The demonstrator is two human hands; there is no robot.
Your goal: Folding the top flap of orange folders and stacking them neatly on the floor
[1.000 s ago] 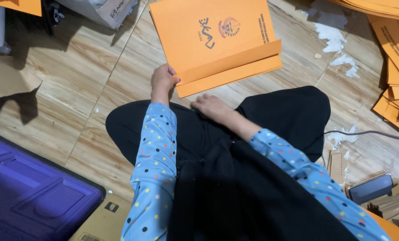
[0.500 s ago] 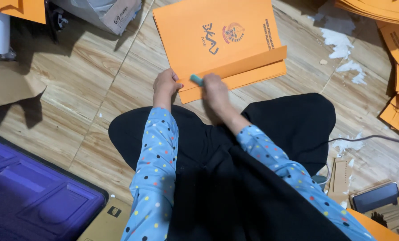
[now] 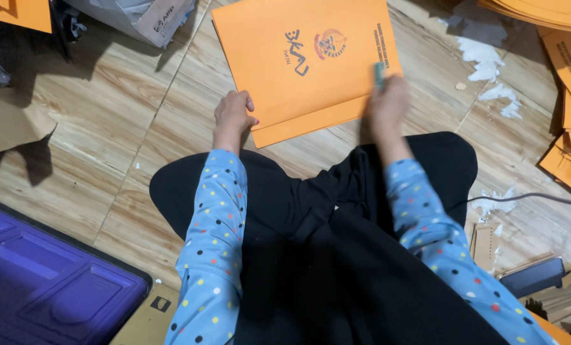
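1. Right hand (image 3: 387, 102): fingers curled tight round a small teal stick (image 3: 379, 73), upper end poking out above the knuckles; blurred, so kind of tool unclear.
2. Stick tip resting on the right edge of the orange folder (image 3: 304, 64), just above the folded lower flap.
3. Left hand (image 3: 233, 114): fingers bent loosely, thumb and fingertips pinning the folder's lower left corner to the floor (image 3: 106, 147); nothing gripped.
4. Folder lying flat on the floor, straight ahead of both hands, long axis running away from the knees, tilted a little leftward at the top; printed face up.
5. Flap edge stretching between the two hands, left corner to right edge; right hand nearer the stick's working end, left hand at the opposite corner.
6. Further out: orange folder stack (image 3: 570, 76) by the right edge, white paper scraps (image 3: 490, 54) between it and the folder, purple tray (image 3: 42, 287) lower left.
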